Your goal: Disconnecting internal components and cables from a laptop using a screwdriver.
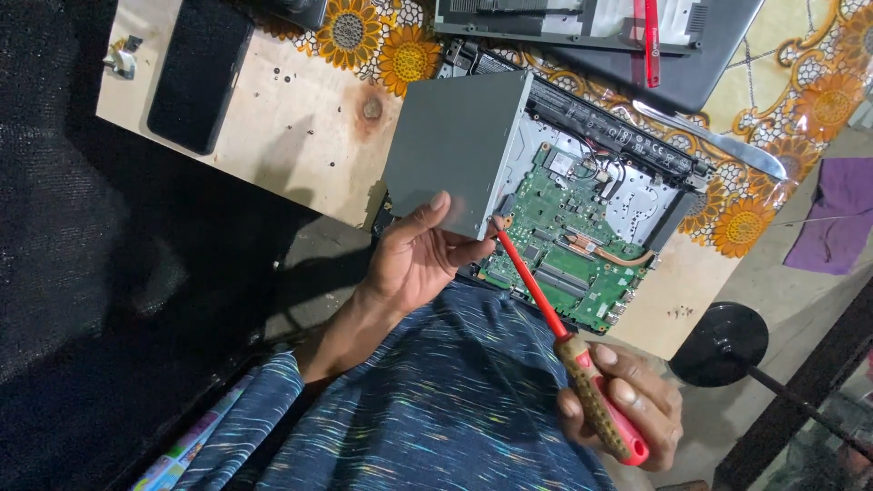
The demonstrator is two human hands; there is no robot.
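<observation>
The right hand [627,400] is nearest to the camera, low in the view above the blue patterned cloth [455,400] of the person's clothing. Its fingers are closed around the red and brown handle of a screwdriver [546,314]. The red shaft goes up and to the left from the fist, and its tip is at the corner of a grey drive [455,150], where a small bracket sits.

The left hand [418,259] comes from the lower left with the wrist bent. Its palm is turned up under the near edge of the drive; the thumb lies on the flat top, and the fingers curl under the corner, so the hand grips the drive. The drive is tilted and is held above the open laptop [591,227], covering its left part. The green board of the laptop is visible just beside the shaft.

The laptop lies on a wooden table [291,118] with a flower cloth [400,55]. A black phone [195,73] lies well apart at the left.
</observation>
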